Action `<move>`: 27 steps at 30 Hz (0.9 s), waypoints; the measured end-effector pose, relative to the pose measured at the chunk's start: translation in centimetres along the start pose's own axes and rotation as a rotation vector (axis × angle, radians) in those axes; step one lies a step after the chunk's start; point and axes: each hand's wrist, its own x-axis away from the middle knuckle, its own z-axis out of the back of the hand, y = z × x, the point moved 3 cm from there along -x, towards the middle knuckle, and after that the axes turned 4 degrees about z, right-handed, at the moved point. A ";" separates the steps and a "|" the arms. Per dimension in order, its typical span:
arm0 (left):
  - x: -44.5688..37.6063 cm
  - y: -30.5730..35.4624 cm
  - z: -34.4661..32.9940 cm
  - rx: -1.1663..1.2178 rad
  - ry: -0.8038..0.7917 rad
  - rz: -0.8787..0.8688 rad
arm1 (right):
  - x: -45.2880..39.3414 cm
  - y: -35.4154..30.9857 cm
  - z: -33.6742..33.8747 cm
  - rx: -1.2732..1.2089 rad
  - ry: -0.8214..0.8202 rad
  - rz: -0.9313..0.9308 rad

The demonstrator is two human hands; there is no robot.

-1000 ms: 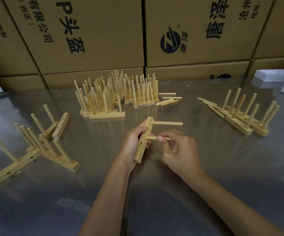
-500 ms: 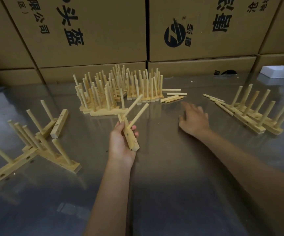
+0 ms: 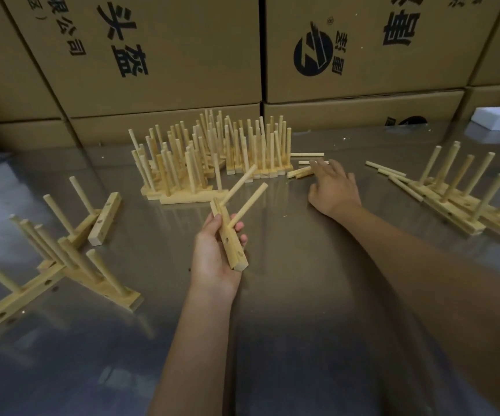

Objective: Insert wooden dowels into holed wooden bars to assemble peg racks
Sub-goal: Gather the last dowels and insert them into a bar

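— Two dowels (image 3: 247,190) already stand in the bar (image 3: 228,235), and the left hand (image 3: 215,259) has its fingers wrapped round that bar, lifted off the tabletop (image 3: 287,295) with the pegs slanting up and away. Two holes nearer the wrist show bare.

— And the right hand (image 3: 333,187)?

— Stretched out flat ahead and to the right of the left one, fingers loose and spread, grasping nothing. Its fingertips lie at the loose dowels (image 3: 301,171); I cannot tell whether they touch one.

— So which step is this?

— Fetching the third peg, I'd say. The next move calls for pinching a single dowel out of that small heap, carrying it to the bar and lining its end up square with the next bare hole before pushing, while the left hand braces the bar.

— What lies further out?

— Just beyond the left hand, a dense cluster of finished racks (image 3: 212,157) standing upright. Well out past the right hand, more racks with stray dowels (image 3: 465,199). Far off the left hand's side, part-filled bars (image 3: 62,259) lie tipped. Cardboard boxes (image 3: 152,55) wall the back.
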 end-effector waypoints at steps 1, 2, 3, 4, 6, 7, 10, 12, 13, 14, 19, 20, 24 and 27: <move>0.0 0.0 0.0 -0.003 -0.002 0.000 | -0.1 0.2 -0.2 -0.026 -0.049 -0.019; 0.1 0.0 0.0 -0.001 -0.005 -0.001 | 0.0 0.2 -0.2 -0.044 -0.046 -0.029; 0.1 0.0 0.0 0.005 -0.009 -0.001 | 0.0 0.2 0.0 -0.049 0.003 -0.029; 0.1 0.1 0.0 0.010 -0.012 -0.001 | 0.1 0.1 0.3 -0.038 0.080 -0.018; 0.1 0.1 0.0 0.013 -0.011 0.000 | 0.4 -0.1 0.5 -0.028 0.176 0.020; 0.1 0.1 0.0 0.010 -0.012 0.001 | 0.4 -0.2 0.4 -0.034 0.167 0.038; 0.1 0.2 0.1 0.002 -0.015 -0.002 | 0.0 0.1 -0.2 -0.040 0.063 0.020; 0.1 0.2 0.1 0.008 -0.010 0.005 | 0.1 0.1 -0.2 -0.063 0.087 0.044; 0.1 0.1 0.1 0.010 -0.008 0.008 | 0.4 0.0 0.0 -0.086 0.099 0.052; 0.1 0.1 0.1 0.012 -0.009 0.011 | 0.9 -0.1 0.3 -0.119 0.097 0.052; 0.2 0.2 0.0 0.001 -0.021 0.018 | 7.6 -2.8 2.8 -0.265 0.094 0.258; 0.2 0.1 0.0 -0.016 -0.025 0.017 | 9.7 -3.8 3.5 -0.267 0.104 0.327; 0.7 -0.6 -1.1 -0.133 -0.137 0.030 | 16.0 -7.5 6.0 -0.472 0.076 0.408; 1.5 -1.5 -2.4 -0.151 -0.237 0.062 | 17.6 -8.5 7.3 -0.645 0.092 0.349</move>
